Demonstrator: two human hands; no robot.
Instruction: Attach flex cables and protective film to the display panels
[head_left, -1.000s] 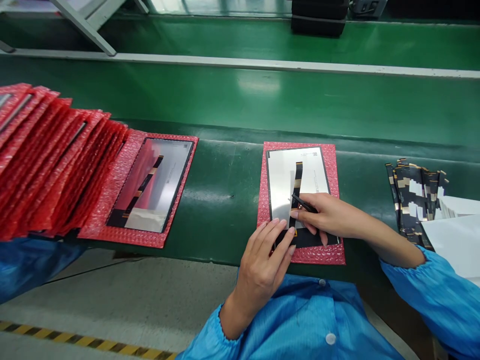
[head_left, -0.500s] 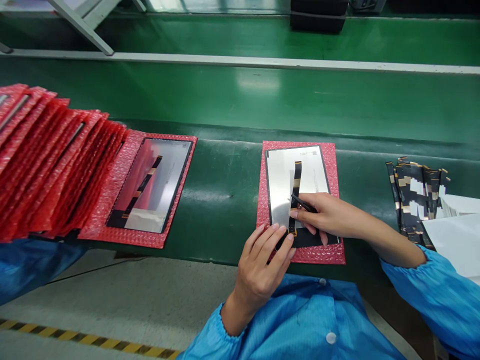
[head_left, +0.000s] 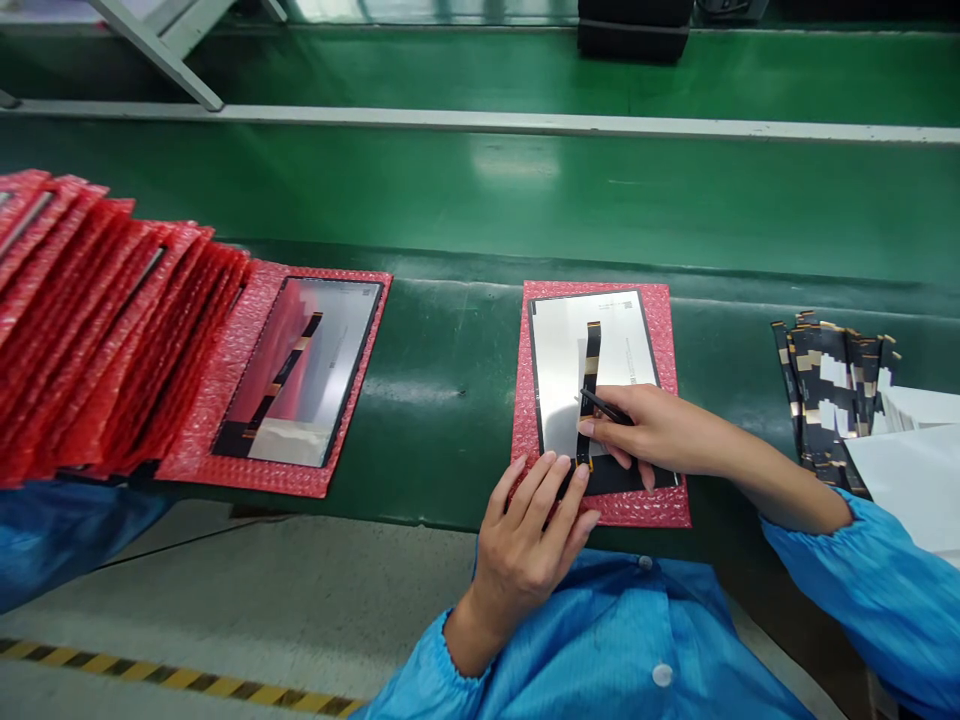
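On the panel (head_left: 559,375) — right hand (head_left: 649,432) pinches tweezers (head_left: 604,407) at the cable (head_left: 589,395); left hand (head_left: 536,520), fingers spread, presses its edge.

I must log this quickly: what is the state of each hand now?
Left hand: open, fingers resting on the near edge of the panel.
Right hand: closed on thin black tweezers, at the flex cable.

Your bright blue smock (head_left: 600,640), finely striped fabric, white snap buttons down the front, elastic gathered cuffs, bare hands
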